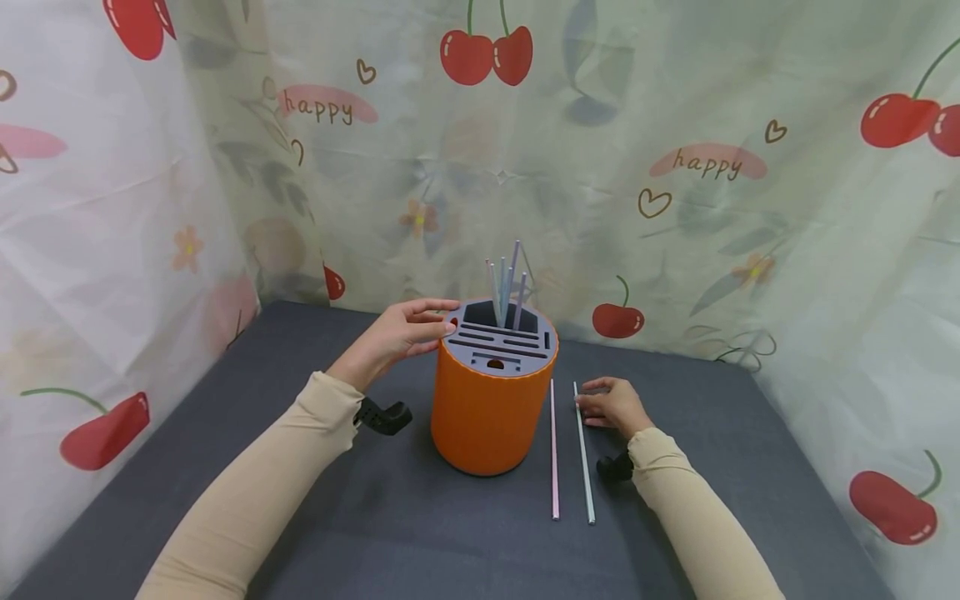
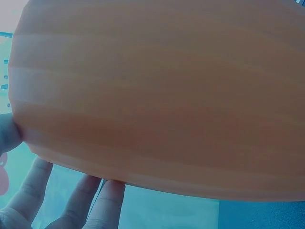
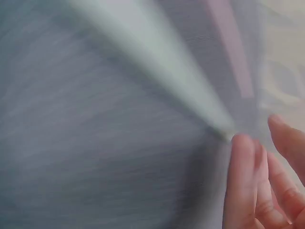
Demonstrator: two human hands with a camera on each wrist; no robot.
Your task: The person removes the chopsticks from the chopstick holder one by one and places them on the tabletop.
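Observation:
In the head view an orange round pen holder with a grey slotted top stands upright. My left hand grips its upper left side, thumb at the rim; the left wrist view shows several fingertips against the orange wall. Several thin straw-like sticks stand in the rear compartment. To the right of the holder, a pink stick and a pale whitish-green stick lie on the table. My right hand is at the pale stick's far end, thumb apart from the fingers in the right wrist view.
A dark grey table lies under everything. A patterned curtain with cherries closes off the back and both sides. Black wrist-worn devices sit at the left wrist and the right wrist.

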